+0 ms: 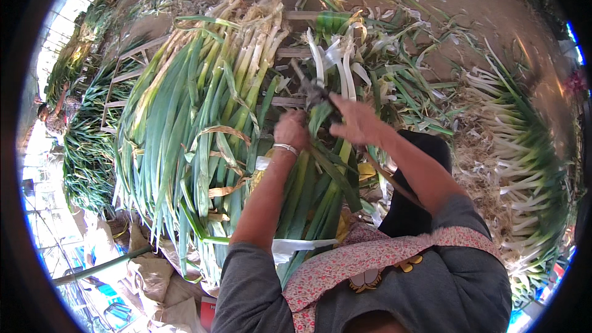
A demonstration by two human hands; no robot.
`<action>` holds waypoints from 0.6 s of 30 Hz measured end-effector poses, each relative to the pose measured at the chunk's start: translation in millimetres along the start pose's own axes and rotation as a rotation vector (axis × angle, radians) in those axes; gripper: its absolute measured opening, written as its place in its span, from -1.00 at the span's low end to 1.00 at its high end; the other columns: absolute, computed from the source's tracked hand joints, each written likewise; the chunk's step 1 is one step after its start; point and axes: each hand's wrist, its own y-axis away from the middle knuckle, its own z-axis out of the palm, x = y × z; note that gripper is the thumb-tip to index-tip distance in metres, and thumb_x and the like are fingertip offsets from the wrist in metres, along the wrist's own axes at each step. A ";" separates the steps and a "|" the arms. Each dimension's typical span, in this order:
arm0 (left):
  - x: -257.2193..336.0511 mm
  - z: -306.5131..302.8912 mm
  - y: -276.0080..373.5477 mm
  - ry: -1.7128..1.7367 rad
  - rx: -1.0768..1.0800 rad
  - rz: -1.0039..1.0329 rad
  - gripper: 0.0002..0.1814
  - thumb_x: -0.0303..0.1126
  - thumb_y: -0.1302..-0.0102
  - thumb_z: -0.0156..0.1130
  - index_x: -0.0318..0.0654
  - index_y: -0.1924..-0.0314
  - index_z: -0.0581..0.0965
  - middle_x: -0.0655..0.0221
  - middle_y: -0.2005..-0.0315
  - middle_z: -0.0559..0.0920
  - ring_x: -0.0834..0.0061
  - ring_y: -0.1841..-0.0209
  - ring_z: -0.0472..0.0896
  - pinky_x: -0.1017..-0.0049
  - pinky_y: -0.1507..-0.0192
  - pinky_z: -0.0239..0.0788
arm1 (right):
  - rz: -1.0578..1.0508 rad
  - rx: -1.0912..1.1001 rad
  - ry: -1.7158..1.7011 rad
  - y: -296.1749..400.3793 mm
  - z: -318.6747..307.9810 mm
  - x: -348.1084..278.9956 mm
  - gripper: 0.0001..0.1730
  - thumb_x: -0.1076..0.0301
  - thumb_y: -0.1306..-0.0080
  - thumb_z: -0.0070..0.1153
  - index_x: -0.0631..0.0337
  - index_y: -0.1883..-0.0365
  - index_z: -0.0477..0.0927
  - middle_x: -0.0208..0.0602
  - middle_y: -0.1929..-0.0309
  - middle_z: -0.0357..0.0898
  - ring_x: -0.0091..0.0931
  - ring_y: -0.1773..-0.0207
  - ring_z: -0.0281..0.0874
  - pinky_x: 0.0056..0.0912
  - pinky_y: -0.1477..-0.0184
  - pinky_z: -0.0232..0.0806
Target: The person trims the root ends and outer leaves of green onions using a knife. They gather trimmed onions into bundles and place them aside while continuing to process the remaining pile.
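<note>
My left hand point(292, 130), a pale band at its wrist, is closed around green leaves of an allium plant, perhaps a leek or large green onion. My right hand point(354, 120) is just to its right, beside a blurred dark thing point(316, 95) that I cannot make out; whether the fingers grip anything is unclear. White-stemmed, peeled plants point(347, 71) lie beyond my hands, their green leaves point(319, 194) running back towards my lap. To the left rests a large heap of unpeeled plants point(185, 88), roots pointing away from me.
Wooden slats point(300, 52) show under the plants. Stripped leaves point(407, 83) litter the ground at the upper right. A long row of plants with white stems point(513, 162) lines the right side. More green bundles point(90, 162) stand at the left, above brown sacks point(152, 277).
</note>
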 end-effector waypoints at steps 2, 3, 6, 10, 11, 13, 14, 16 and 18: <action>-0.2 -31.2 -13.0 -0.289 0.097 -0.207 -0.75 -0.24 -0.05 0.15 -0.09 0.23 0.51 0.26 0.15 0.53 0.20 0.11 0.46 0.24 0.12 0.33 | -0.062 -0.030 -0.062 19.6 10.9 -8.9 -0.17 0.15 0.03 0.09 0.51 -0.14 0.19 0.29 0.08 0.40 -0.02 -0.01 0.37 -0.15 -0.05 0.22; -21.4 -34.1 -10.1 -0.468 0.255 -0.249 -0.72 -0.24 -0.09 0.13 -0.11 0.18 0.49 0.26 0.07 0.48 0.24 0.04 0.40 0.20 0.09 0.27 | -0.077 -0.114 -0.105 24.7 11.6 -25.0 -0.17 0.15 0.03 0.09 0.52 -0.14 0.18 0.30 0.08 0.39 -0.02 -0.02 0.36 -0.15 -0.05 0.22; -66.5 -50.7 -14.2 -0.597 0.236 -0.497 -0.72 -0.25 -0.11 0.10 -0.15 0.17 0.48 0.25 0.08 0.46 0.26 0.00 0.37 0.22 0.05 0.21 | -0.070 -0.307 -0.188 26.9 10.5 -48.8 -0.16 0.16 0.04 0.08 0.56 -0.13 0.18 0.30 0.09 0.39 -0.01 -0.01 0.36 -0.16 -0.05 0.22; -63.3 -61.9 -20.6 -0.642 0.058 -0.538 -0.74 -0.29 -0.15 0.03 -0.18 0.17 0.48 0.19 0.04 0.48 0.20 -0.02 0.42 0.22 0.03 0.25 | -0.033 -0.220 -0.178 7.1 23.3 -33.7 -0.19 0.17 0.03 0.07 0.56 -0.11 0.20 0.29 0.17 0.43 0.01 0.07 0.40 -0.16 -0.01 0.24; -64.1 -62.2 -23.3 -0.581 0.008 -0.574 -0.74 -0.27 -0.14 0.04 -0.19 0.18 0.49 0.18 0.06 0.50 0.17 0.00 0.45 0.22 0.04 0.28 | -0.005 -0.178 -0.166 1.0 24.6 -30.2 -0.20 0.17 0.03 0.07 0.56 -0.11 0.20 0.28 0.18 0.44 0.00 0.08 0.40 -0.16 0.00 0.24; -68.3 -64.7 -25.6 -0.456 -0.080 -0.661 -0.72 -0.23 -0.12 0.08 -0.20 0.19 0.49 0.14 0.10 0.53 0.11 0.05 0.52 0.20 0.08 0.35 | -0.018 -0.253 -0.186 -4.2 21.7 -38.2 -0.20 0.17 0.02 0.07 0.56 -0.10 0.21 0.28 0.21 0.46 -0.01 0.08 0.41 -0.17 0.00 0.25; -80.4 -61.9 -21.1 -0.477 -0.069 -0.599 -0.69 -0.19 -0.08 0.12 -0.22 0.24 0.51 0.13 0.21 0.59 0.05 0.16 0.57 0.19 0.13 0.39 | -0.029 -0.274 -0.200 -3.1 22.9 -43.9 -0.20 0.17 0.02 0.07 0.57 -0.10 0.21 0.28 0.22 0.46 -0.02 0.07 0.41 -0.18 0.00 0.25; -80.1 -65.0 -20.0 -0.430 -0.116 -0.595 -0.70 -0.20 -0.07 0.11 -0.23 0.26 0.51 0.11 0.23 0.59 0.06 0.16 0.56 0.19 0.12 0.39 | -0.051 -0.297 -0.239 -5.8 25.2 -41.3 -0.20 0.18 0.02 0.08 0.56 -0.11 0.21 0.28 0.24 0.47 -0.02 0.08 0.42 -0.18 -0.01 0.25; -78.3 -69.1 -17.7 -0.395 -0.145 -0.577 -0.71 -0.21 -0.05 0.11 -0.24 0.28 0.51 0.09 0.25 0.59 0.06 0.15 0.55 0.19 0.11 0.38 | -0.015 -0.291 -0.225 -15.6 19.4 -37.5 -0.20 0.18 0.02 0.09 0.56 -0.11 0.22 0.27 0.27 0.48 -0.02 0.11 0.44 -0.18 0.01 0.27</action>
